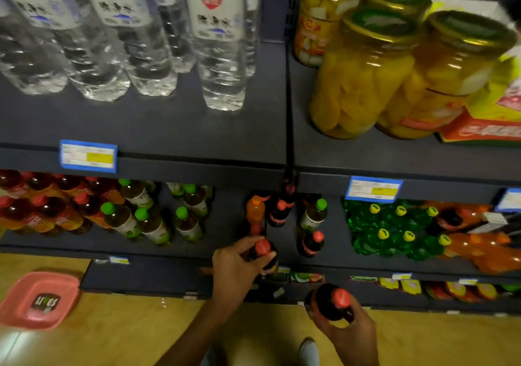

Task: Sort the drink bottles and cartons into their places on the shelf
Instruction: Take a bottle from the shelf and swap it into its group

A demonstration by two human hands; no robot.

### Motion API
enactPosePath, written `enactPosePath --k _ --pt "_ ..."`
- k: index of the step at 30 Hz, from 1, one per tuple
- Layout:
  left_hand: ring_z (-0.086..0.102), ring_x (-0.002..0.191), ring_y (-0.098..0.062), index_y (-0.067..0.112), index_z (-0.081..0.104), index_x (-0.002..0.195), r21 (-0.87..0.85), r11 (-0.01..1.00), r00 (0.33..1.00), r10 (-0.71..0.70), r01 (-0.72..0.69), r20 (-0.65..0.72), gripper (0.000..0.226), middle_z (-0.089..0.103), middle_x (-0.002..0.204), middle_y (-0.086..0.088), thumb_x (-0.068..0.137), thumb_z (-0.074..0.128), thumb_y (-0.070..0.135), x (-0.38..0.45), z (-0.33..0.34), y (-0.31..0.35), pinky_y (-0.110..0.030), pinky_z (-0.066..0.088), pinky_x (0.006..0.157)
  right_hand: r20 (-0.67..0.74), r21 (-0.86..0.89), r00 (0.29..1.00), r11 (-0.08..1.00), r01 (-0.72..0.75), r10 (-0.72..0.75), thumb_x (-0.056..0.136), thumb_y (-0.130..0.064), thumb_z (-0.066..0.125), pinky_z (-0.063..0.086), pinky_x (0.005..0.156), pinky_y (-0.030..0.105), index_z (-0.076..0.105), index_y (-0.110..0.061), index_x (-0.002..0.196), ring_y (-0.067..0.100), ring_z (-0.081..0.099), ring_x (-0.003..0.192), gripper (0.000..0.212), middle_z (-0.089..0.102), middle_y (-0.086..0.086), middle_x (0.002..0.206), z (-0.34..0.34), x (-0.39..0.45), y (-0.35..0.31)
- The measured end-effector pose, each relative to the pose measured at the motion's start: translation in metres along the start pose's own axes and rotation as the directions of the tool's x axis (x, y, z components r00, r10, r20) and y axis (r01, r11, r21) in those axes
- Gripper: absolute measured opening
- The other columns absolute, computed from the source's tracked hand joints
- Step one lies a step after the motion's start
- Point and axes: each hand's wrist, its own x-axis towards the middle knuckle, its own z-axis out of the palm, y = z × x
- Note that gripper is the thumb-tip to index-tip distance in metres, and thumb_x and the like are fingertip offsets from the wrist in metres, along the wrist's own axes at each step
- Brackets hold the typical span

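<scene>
Each hand grasps a red-capped cola bottle, left hand [234,267] and right hand [349,334] alike: probably full, rigid, slick plastic, best gripped around the shoulder below the cap.

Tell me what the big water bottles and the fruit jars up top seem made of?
The water bottles look like thin clear plastic: ribbed, see-through walls with paper-like labels. The fruit jars seem to be glossy glass, thick and smooth, under shiny gold-rimmed lids, probably metal.
</scene>
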Motion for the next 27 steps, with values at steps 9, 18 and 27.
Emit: enactPosePath --k 9,18,27 --pt "0.064 0.073 -0.007 0.019 0.075 0.092 0.235 0.962 0.987 -0.117 0.141 -0.113 0.024 0.075 0.081 0.000 0.072 0.087 0.026 0.044 0.129 -0.024 -0.018 0.046 0.065 0.068 0.026 0.993 0.995 -0.094 0.092 0.046 -0.037 0.094 0.058 0.081 0.029 0.072 -0.032 0.101 0.005 0.070 0.092 0.059 0.075 -0.009 0.096 -0.091 0.038 0.066" --pt "0.068 0.087 -0.034 0.006 0.068 0.102 0.320 0.922 0.974 -0.226 0.219 -0.015 0.024 0.072 0.091 -0.015 0.083 0.077 0.018 0.069 0.171 -0.066 -0.037 0.054 0.074 -0.018 -0.061 0.998 0.996 -0.066 0.065 0.046 -0.039 0.094 0.056 0.075 0.023 0.069 -0.039 0.104 -0.001 0.068 0.088 0.063 0.073 -0.016 0.095 -0.119 0.044 0.080" --pt "0.066 0.102 -0.036 0.011 0.059 0.126 0.317 0.929 0.976 -0.213 0.191 0.037 0.048 0.071 0.110 -0.014 0.080 0.076 0.011 0.047 0.151 -0.038 -0.041 0.054 0.082 0.003 -0.072 0.998 0.995 -0.069 0.069 0.050 -0.050 0.091 0.052 0.069 0.017 0.056 -0.048 0.099 -0.010 0.063 0.087 0.060 0.065 -0.031 0.098 -0.118 0.058 0.043"
